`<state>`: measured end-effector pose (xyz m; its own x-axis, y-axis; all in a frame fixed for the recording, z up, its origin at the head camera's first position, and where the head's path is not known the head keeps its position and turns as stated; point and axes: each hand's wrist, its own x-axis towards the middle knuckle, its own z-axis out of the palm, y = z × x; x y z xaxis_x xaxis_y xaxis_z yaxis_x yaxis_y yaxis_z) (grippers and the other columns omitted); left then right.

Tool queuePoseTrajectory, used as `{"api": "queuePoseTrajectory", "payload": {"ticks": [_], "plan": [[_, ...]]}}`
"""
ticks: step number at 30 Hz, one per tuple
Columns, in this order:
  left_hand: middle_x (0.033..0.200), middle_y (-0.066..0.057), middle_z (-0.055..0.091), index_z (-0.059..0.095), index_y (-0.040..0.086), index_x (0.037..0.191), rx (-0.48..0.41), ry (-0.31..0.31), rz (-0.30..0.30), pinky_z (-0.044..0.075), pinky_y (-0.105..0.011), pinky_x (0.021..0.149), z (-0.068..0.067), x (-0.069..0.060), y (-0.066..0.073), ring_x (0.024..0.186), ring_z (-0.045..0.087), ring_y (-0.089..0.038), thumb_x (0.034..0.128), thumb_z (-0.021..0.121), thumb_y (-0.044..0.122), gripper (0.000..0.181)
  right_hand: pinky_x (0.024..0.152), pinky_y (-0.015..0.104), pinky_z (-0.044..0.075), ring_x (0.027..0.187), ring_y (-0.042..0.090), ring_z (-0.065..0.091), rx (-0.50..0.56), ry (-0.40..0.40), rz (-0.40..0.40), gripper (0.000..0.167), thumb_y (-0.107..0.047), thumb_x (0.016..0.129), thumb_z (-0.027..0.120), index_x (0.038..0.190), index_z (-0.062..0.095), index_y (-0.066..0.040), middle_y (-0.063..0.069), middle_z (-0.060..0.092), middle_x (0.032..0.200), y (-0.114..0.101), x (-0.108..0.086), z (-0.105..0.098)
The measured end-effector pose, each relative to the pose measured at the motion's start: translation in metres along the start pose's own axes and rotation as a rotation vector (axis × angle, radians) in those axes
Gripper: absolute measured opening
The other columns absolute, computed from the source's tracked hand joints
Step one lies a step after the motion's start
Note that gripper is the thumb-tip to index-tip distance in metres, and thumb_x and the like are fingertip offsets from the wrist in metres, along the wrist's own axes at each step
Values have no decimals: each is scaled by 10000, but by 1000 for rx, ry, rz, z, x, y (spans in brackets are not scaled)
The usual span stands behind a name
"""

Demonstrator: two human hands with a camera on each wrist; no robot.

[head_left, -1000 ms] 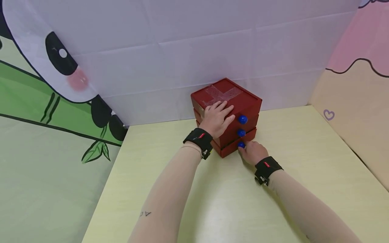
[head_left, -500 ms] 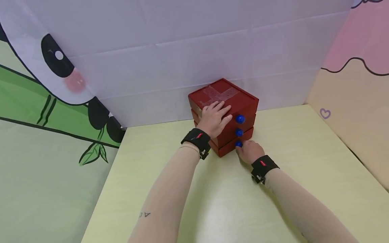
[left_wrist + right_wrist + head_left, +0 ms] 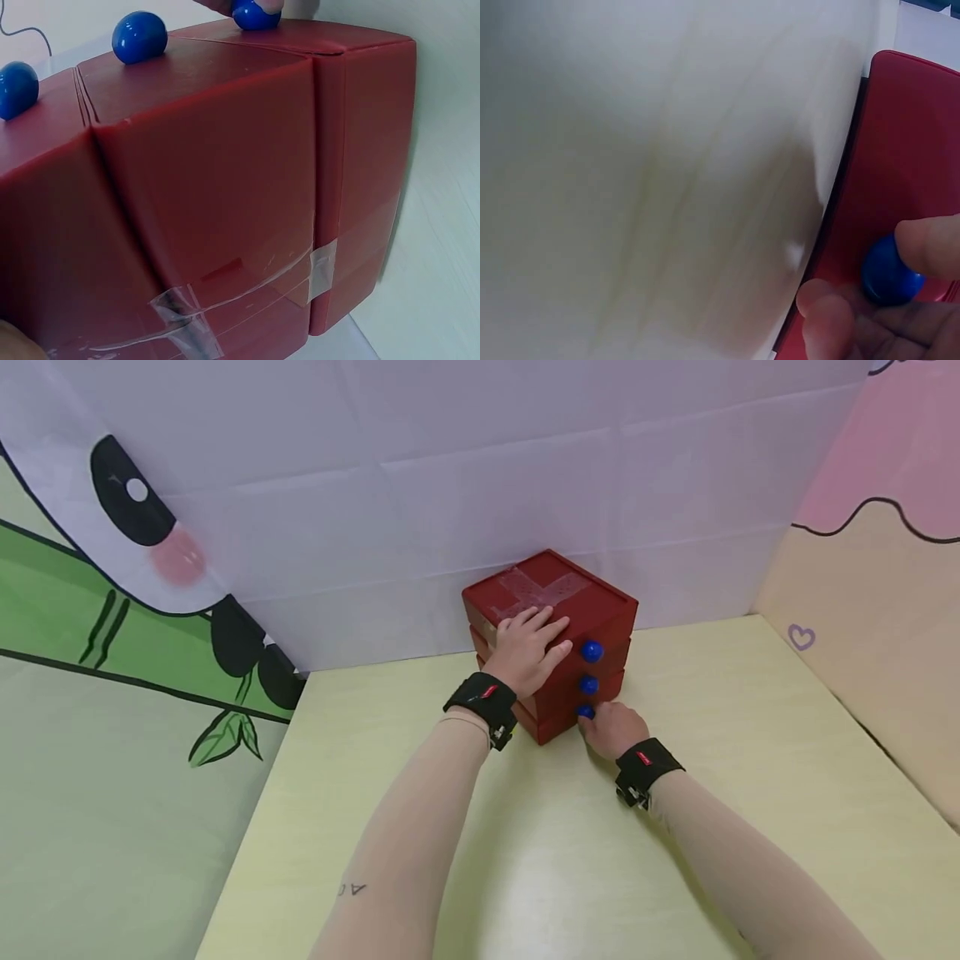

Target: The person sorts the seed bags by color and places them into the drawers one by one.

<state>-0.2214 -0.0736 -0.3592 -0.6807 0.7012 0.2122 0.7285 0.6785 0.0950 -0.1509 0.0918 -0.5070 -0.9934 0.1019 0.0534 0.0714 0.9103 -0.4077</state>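
A red cabinet of stacked drawers [image 3: 592, 610] stands against the back cloth, turned with one corner forward. Three round blue knobs run down its front face. My left hand [image 3: 525, 652] rests spread over the cabinet's upper left edge, fingers reaching onto the top. Down at the lowest knob [image 3: 891, 274], my right hand [image 3: 615, 731] pinches with thumb and curled fingers. The lowest drawer [image 3: 367, 150] looks nearly flush with those above. In the left wrist view, the middle knob [image 3: 140, 36] is untouched, and clear tape [image 3: 187, 322] crosses the cabinet's side.
A pale yellow table [image 3: 375, 735] lies under the cabinet and both arms. Behind it hangs a printed cloth [image 3: 450, 510] with cartoon drawings, and more of it covers the right side [image 3: 862, 610].
The lowest drawer, which stuck out a little, has slid inward with my right hand on its knob. My left hand keeps its place on the cabinet. The view has shifted slightly.
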Motion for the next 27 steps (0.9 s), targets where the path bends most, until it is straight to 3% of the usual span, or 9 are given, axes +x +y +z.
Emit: {"api": "queuePoseTrajectory", "payload": {"ticks": [10,14,18,20,22,25,27], "plan": [[1550,-4,314,415,264,1472,-21,30,-13,209,-439,1136,4,-1,-2,1430,234,-218,976,419,522,559,497,395,469,662,310,629,31,4,11,338,-347,957,563,796,600,-52,76,566,634,3,-6,4],[1537,-8,334,431,250,1464,-39,81,21,207,-439,1137,7,1,-4,1419,247,-217,939,454,564,612,495,378,456,655,298,619,63,-1,11,340,-346,964,551,773,579,-66,58,538,615,5,-7,3],[1518,-40,353,466,217,1442,-146,161,42,203,-451,1142,8,-4,-8,1418,238,-216,904,531,544,633,502,346,413,633,251,580,80,-48,11,333,-349,962,546,773,556,-75,48,515,627,4,-10,-1],[1519,-51,344,469,206,1437,-215,203,40,221,-456,1140,7,-7,-11,1429,207,-207,889,574,521,641,503,334,401,619,223,555,77,-72,4,327,-368,960,543,848,583,-63,34,512,627,5,-10,-3],[1526,-59,328,459,195,1442,-261,249,41,242,-464,1133,5,-11,-14,1439,182,-202,873,609,507,665,507,339,408,615,220,546,86,-102,-3,358,-390,962,538,1018,618,-46,34,524,629,6,-10,-5],[1538,-71,299,407,192,1467,-277,302,47,263,-466,1125,1,-19,-19,1442,168,-197,860,627,508,719,580,386,484,692,252,592,100,-142,-3,537,-419,965,533,1297,537,2,66,600,713,9,-12,-10],[1542,-90,284,369,183,1483,-265,324,52,260,-468,1126,0,-26,-25,1438,178,-205,857,632,501,750,683,445,522,804,293,628,119,-165,9,630,-436,966,525,1386,454,28,115,655,850,12,-13,-13]]}}
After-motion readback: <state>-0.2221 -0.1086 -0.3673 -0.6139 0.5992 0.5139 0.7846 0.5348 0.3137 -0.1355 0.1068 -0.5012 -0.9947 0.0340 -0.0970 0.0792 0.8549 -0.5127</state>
